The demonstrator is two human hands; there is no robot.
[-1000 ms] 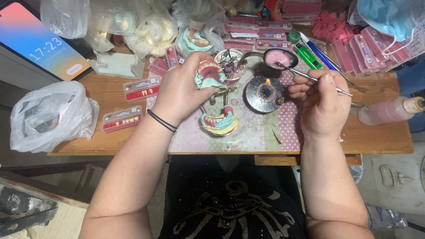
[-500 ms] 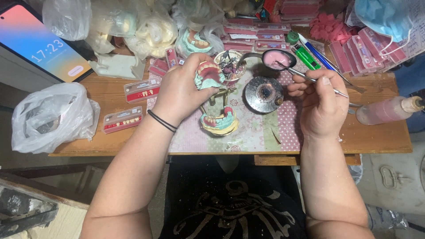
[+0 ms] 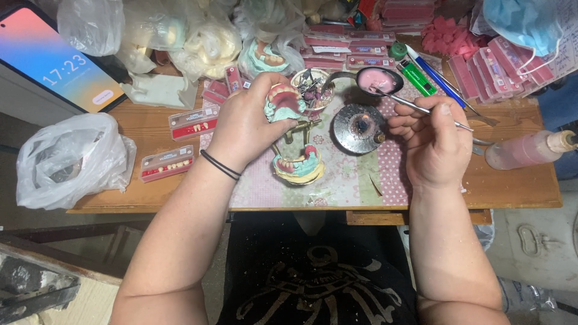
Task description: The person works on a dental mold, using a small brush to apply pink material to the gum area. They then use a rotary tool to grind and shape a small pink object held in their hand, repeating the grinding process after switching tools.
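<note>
My left hand [image 3: 245, 123] grips a green plaster jaw model with pink wax and teeth [image 3: 283, 101], held up above an articulator with a second denture model [image 3: 297, 164]. My right hand [image 3: 435, 141] holds a thin metal wax tool [image 3: 415, 107] whose tip reaches into a ladle of melted pink wax [image 3: 378, 80]. A round metal burner with a small flame [image 3: 359, 127] sits between my hands on the patterned mat [image 3: 349, 180].
Strips of artificial teeth [image 3: 194, 122] lie left on the wooden table [image 3: 518, 186]. A phone [image 3: 54, 60] and plastic bags [image 3: 69, 157] sit far left. Pink tooth boxes [image 3: 500, 69], a green lighter [image 3: 418, 77], a pen and a squeeze bottle [image 3: 530, 149] crowd the right.
My right hand has lifted the metal tool from the burner area so its tip now reaches the pink wax ladle. The left hand keeps holding the jaw model.
</note>
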